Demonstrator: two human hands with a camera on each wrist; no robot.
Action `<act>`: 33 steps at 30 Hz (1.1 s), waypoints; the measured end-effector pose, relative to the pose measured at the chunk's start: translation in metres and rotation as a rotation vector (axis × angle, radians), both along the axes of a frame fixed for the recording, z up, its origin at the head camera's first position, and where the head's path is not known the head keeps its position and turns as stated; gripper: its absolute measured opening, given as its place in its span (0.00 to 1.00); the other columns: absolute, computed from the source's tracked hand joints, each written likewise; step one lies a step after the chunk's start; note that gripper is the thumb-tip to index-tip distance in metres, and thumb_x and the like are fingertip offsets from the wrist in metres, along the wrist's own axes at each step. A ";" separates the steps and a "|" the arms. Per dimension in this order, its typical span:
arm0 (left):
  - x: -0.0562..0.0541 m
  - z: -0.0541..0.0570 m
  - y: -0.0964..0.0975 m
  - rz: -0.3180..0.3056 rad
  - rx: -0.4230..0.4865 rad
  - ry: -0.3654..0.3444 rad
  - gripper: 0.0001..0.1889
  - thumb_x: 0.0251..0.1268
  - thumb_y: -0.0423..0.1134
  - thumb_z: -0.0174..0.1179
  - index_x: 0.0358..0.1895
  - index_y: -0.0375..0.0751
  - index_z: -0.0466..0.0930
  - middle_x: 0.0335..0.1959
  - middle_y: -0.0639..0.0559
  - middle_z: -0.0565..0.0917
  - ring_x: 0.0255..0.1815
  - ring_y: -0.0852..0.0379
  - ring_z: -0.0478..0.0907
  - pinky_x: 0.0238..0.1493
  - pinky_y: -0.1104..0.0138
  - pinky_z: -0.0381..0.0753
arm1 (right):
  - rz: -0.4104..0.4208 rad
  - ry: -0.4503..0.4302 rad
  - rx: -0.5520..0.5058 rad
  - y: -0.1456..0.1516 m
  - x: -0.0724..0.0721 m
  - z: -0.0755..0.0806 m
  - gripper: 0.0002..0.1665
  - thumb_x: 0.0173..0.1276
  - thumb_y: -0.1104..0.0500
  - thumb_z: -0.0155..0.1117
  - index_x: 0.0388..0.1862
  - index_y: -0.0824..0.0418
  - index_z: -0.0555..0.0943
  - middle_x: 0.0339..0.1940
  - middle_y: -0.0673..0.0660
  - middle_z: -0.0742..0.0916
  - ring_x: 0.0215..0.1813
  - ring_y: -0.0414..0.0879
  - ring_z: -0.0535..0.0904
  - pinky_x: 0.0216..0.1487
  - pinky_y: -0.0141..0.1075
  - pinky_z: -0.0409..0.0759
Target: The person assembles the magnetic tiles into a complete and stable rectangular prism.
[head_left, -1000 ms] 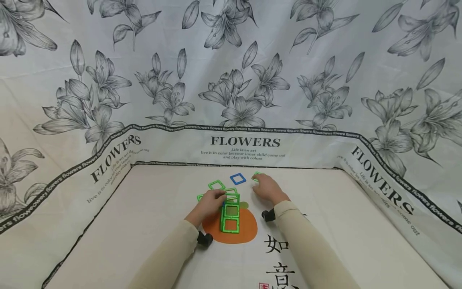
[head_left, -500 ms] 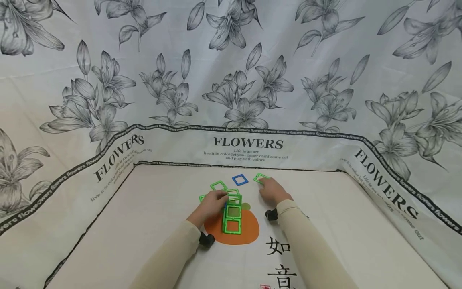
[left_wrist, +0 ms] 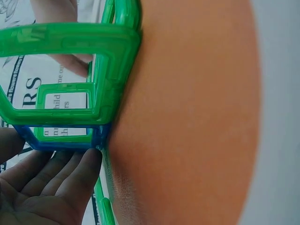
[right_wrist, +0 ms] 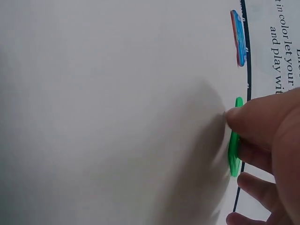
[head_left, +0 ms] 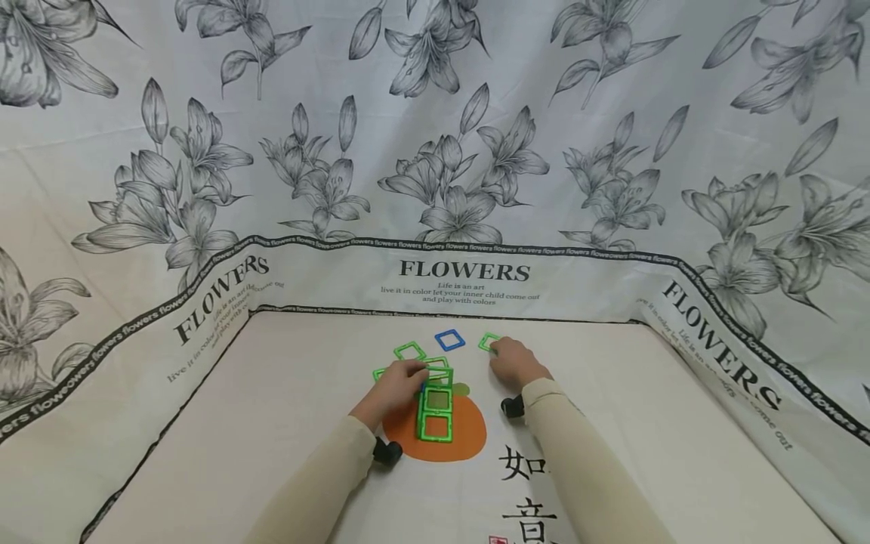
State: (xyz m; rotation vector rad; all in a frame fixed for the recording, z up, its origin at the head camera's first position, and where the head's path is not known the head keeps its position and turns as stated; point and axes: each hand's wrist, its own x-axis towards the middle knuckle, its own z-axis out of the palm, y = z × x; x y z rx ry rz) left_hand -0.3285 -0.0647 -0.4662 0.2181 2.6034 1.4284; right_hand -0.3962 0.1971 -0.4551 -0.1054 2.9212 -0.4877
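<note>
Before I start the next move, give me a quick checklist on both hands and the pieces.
1. Left hand touching the built frame: ok, it meets the blue side.
2. Left hand gripping rather than only steadying: cannot tell.
3. Right hand on the far-right green square: ok, it pinches it.
4. Far-right green square fully off the table: cannot tell.
5. Blue square clear of the right hand: ok, it lies apart on the table.
6. Far-right green square at the built frame: not ok, there is a gap between them.
</note>
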 end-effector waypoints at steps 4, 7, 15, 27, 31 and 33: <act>0.002 0.002 0.000 0.002 -0.004 -0.014 0.22 0.74 0.49 0.49 0.64 0.44 0.74 0.59 0.47 0.80 0.52 0.53 0.77 0.64 0.51 0.74 | 0.010 0.041 0.013 0.001 0.005 0.002 0.24 0.71 0.57 0.54 0.65 0.60 0.75 0.64 0.62 0.77 0.68 0.60 0.70 0.67 0.57 0.68; 0.003 0.003 0.000 0.003 -0.001 -0.027 0.23 0.74 0.50 0.49 0.65 0.44 0.74 0.59 0.47 0.80 0.52 0.53 0.77 0.64 0.51 0.74 | 0.048 0.096 0.028 0.003 0.008 0.002 0.19 0.70 0.58 0.58 0.58 0.59 0.80 0.59 0.61 0.81 0.64 0.59 0.74 0.65 0.55 0.71; 0.003 0.005 0.002 0.004 -0.009 -0.026 0.23 0.74 0.50 0.49 0.65 0.43 0.74 0.58 0.47 0.80 0.52 0.53 0.78 0.63 0.52 0.75 | 0.092 0.184 0.040 0.004 0.015 0.007 0.17 0.65 0.62 0.60 0.52 0.62 0.84 0.55 0.60 0.85 0.60 0.58 0.78 0.63 0.52 0.74; 0.005 0.007 0.002 0.002 -0.012 -0.026 0.23 0.74 0.50 0.48 0.65 0.43 0.74 0.59 0.47 0.79 0.53 0.53 0.77 0.64 0.52 0.74 | 0.063 0.163 0.008 -0.001 0.024 0.005 0.20 0.56 0.59 0.64 0.49 0.62 0.84 0.46 0.57 0.86 0.41 0.49 0.78 0.49 0.46 0.79; 0.004 0.005 0.002 0.000 -0.015 -0.018 0.23 0.74 0.50 0.48 0.65 0.43 0.74 0.59 0.47 0.79 0.53 0.53 0.78 0.64 0.52 0.74 | 0.057 0.169 -0.002 -0.003 0.028 0.006 0.12 0.59 0.56 0.62 0.38 0.61 0.83 0.36 0.55 0.84 0.36 0.49 0.76 0.40 0.41 0.76; 0.003 0.004 0.002 -0.003 -0.016 -0.017 0.23 0.74 0.50 0.48 0.65 0.43 0.73 0.59 0.47 0.79 0.53 0.53 0.78 0.64 0.52 0.74 | 0.052 0.165 -0.008 -0.003 0.030 0.007 0.10 0.61 0.55 0.60 0.35 0.60 0.80 0.31 0.55 0.82 0.33 0.49 0.74 0.35 0.39 0.72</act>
